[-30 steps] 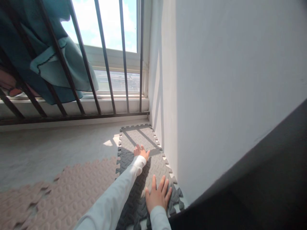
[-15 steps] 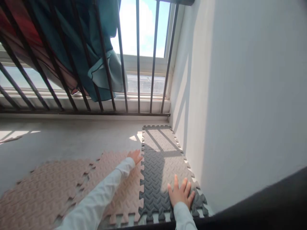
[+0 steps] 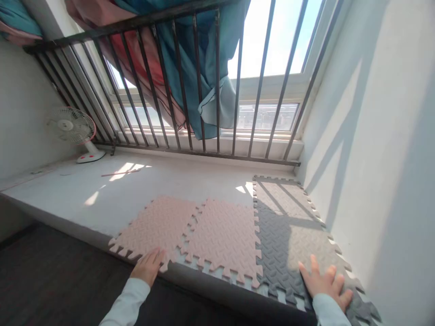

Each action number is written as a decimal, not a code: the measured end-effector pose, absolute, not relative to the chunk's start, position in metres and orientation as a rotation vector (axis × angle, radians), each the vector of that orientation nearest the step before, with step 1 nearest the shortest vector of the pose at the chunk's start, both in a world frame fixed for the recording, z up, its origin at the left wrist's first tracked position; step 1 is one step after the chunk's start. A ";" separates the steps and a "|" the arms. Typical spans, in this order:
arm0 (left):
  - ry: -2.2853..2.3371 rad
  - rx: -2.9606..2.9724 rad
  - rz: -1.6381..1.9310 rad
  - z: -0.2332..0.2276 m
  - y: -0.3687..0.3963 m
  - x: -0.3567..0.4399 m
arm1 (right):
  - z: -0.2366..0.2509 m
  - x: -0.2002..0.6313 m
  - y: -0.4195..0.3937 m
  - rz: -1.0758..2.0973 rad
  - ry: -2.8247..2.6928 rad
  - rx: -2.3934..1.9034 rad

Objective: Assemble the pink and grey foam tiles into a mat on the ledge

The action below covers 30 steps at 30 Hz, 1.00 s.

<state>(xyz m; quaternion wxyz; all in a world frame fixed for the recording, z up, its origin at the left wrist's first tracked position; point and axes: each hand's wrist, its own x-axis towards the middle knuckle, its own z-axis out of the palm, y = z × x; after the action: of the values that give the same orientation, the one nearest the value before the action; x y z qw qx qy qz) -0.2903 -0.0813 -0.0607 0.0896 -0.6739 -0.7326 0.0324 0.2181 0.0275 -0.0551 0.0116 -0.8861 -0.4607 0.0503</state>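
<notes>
left hand (image 3: pixel 148 266) spread flat, lower centre, pinning pink foam tile (image 3: pixel 154 226) | right hand (image 3: pixel 325 283) splayed, lower right, pressing grey foam tile (image 3: pixel 288 240) flat, nothing gripped

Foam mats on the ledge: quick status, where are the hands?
Left hand flat on near edge of left pink mat. Right hand pressing grey mat by the wall. Second pink mat lies between. Fan stands far off.
</notes>
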 end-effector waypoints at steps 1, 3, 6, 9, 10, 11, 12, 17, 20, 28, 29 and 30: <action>-2.148 -1.994 0.114 -0.057 -0.078 -0.287 | -0.054 0.218 0.026 0.119 -1.442 -2.759; -2.080 -1.999 0.167 -0.051 -0.071 -0.283 | -0.053 0.218 0.024 0.058 -1.471 -2.757; -2.010 -2.000 0.196 -0.041 -0.061 -0.287 | -0.052 0.218 0.021 0.016 -1.509 -2.779; -1.967 -1.911 0.077 -0.015 -0.040 -0.300 | -0.052 0.217 0.020 0.004 -1.511 -2.798; -1.961 -1.849 0.020 -0.001 -0.028 -0.303 | -0.052 0.217 0.020 0.005 -1.507 -2.803; -1.969 -1.769 -0.040 0.014 -0.013 -0.304 | -0.053 0.217 0.020 0.001 -1.504 -2.803; -1.988 -1.678 -0.100 0.030 0.005 -0.301 | -0.055 0.217 0.020 -0.012 -1.500 -2.799; -2.052 -1.551 -0.462 0.078 0.115 -0.226 | -0.070 0.222 0.023 -0.040 -1.511 -2.721; -2.046 -1.847 -0.466 0.058 0.176 -0.147 | -0.081 0.226 0.026 0.040 -1.472 -2.757; -1.909 -2.428 -0.142 -0.038 0.252 -0.001 | -0.087 0.211 0.033 -0.222 -1.410 -2.758; -1.889 -2.461 -0.141 -0.043 0.256 0.004 | -0.087 0.209 0.035 -0.227 -1.396 -2.756; -1.870 -2.490 -0.133 -0.046 0.258 0.007 | -0.086 0.207 0.038 -0.228 -1.387 -2.750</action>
<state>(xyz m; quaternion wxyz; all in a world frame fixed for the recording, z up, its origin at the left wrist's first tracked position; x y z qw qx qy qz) 0.0072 0.2582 -0.0461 0.0123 -0.7988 -0.6000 -0.0425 0.2071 0.0376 -0.0861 0.0265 -0.8900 -0.4491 -0.0738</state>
